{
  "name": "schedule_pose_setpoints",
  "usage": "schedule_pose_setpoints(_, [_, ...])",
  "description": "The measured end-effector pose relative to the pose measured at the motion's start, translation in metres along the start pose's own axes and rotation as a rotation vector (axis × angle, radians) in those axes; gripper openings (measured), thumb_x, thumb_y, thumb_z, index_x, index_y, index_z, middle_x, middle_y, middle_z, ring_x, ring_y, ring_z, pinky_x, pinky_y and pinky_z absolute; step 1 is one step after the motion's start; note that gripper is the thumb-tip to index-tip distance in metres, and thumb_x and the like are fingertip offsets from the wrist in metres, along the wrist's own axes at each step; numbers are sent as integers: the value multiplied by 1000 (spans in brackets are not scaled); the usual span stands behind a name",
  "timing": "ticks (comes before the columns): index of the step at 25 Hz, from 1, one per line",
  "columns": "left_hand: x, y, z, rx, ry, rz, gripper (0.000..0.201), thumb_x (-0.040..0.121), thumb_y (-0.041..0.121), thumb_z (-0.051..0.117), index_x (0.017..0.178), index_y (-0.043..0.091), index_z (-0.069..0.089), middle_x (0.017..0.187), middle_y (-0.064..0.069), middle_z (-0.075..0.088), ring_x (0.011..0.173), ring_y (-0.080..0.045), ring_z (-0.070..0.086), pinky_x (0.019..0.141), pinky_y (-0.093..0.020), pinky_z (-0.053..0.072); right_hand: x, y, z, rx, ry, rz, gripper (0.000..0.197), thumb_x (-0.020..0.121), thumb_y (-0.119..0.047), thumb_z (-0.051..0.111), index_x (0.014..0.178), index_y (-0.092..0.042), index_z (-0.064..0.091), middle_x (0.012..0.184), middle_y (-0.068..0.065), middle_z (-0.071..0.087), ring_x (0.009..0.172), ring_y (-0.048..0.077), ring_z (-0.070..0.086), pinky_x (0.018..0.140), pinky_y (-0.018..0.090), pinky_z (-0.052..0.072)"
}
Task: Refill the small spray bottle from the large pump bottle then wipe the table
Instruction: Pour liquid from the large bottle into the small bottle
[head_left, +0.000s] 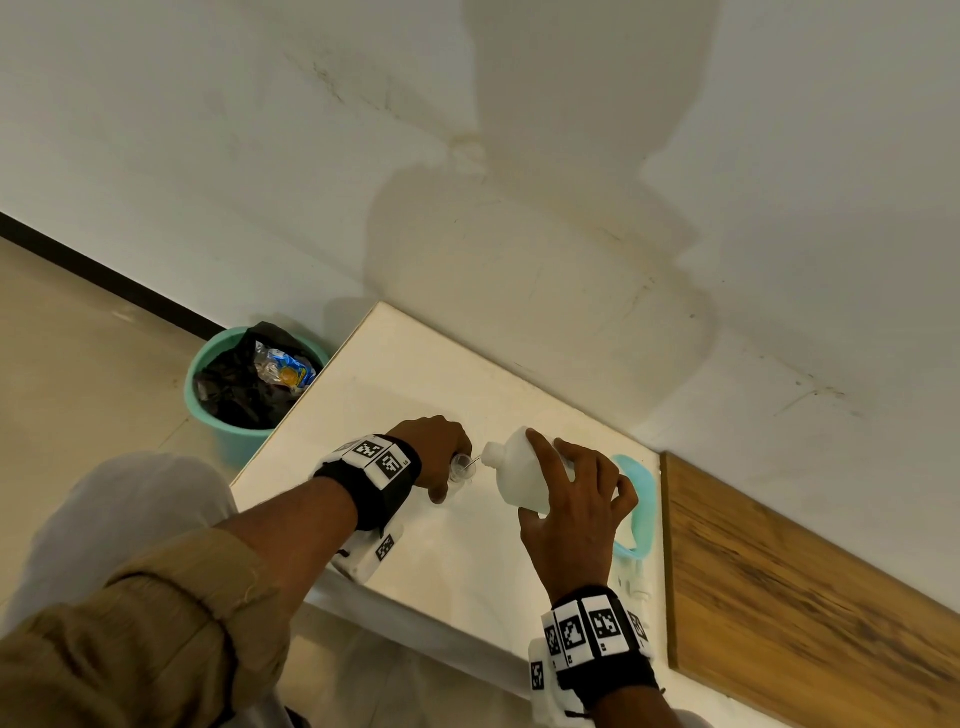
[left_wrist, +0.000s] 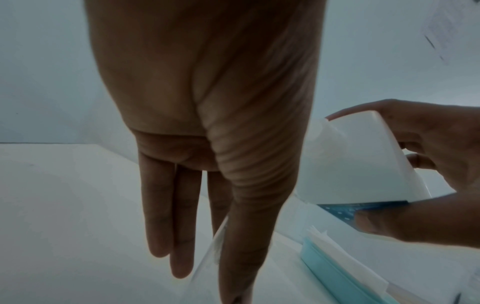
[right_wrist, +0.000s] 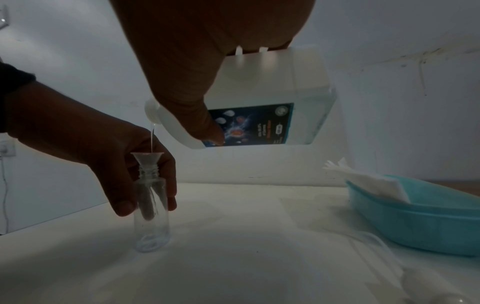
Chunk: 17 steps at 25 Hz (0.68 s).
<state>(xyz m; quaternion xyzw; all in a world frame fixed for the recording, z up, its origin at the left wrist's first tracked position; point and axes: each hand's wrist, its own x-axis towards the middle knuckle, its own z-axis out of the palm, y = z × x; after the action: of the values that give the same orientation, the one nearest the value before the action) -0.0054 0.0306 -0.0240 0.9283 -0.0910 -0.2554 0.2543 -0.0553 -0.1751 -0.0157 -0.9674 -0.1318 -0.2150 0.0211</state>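
A small clear spray bottle (right_wrist: 152, 216) stands uncapped on the white table (right_wrist: 259, 257) with a little funnel (right_wrist: 147, 158) in its neck. My left hand (right_wrist: 109, 160) grips it from the left, thumb and fingers round its upper body (head_left: 461, 467). My right hand (head_left: 576, 499) holds the large white bottle (right_wrist: 262, 107), tipped with its open neck to the left (head_left: 511, 467). A thin stream of clear liquid (right_wrist: 152, 139) falls from the neck into the funnel. In the left wrist view the large bottle (left_wrist: 358, 164) shows at the right, beside my left hand (left_wrist: 207, 185).
A teal tray (right_wrist: 426, 222) holding white paper napkins (right_wrist: 369, 181) sits at the table's right (head_left: 636, 499). A pump head with its tube (right_wrist: 426, 281) lies in front of it. A green bin (head_left: 249, 384) with a black liner stands on the floor left of the table. A wooden surface (head_left: 805, 587) adjoins on the right.
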Motion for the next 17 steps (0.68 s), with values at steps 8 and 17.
schedule_pose_setpoints(8, [-1, 0, 0, 4, 0, 8, 54, 67, 15, 83, 116, 22, 63, 114, -1, 63, 97, -23, 62, 76, -29, 47, -2, 0, 0, -11, -9, 8, 88, 55, -28, 88, 134, -36, 50, 126, -2, 49, 120, 25, 44, 105, 50, 27])
schedule_pose_setpoints(17, [0, -2, 1, -27, -17, 21, 54, 69, 8, 81, 119, 19, 63, 115, -4, 64, 102, -25, 62, 76, -30, 47, -1, -3, -2, 1, 4, 12, 86, 55, -29, 88, 133, -35, 52, 126, -1, 51, 119, 25, 44, 103, 49, 28])
